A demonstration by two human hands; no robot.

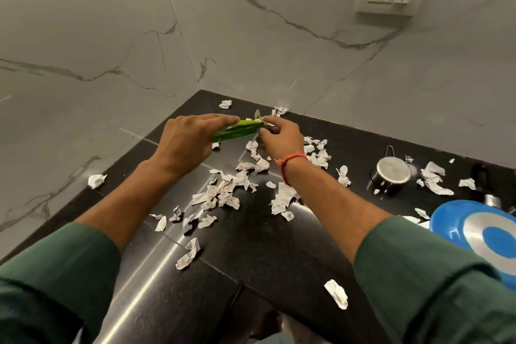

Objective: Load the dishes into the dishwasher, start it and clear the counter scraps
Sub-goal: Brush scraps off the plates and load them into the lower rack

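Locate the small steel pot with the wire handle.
The small steel pot with the wire handle stands on the black counter, right of the right hand, behind the blue plate, among paper scraps.

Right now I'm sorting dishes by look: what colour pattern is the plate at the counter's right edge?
The plate is blue with a silver ring, seen in the head view.
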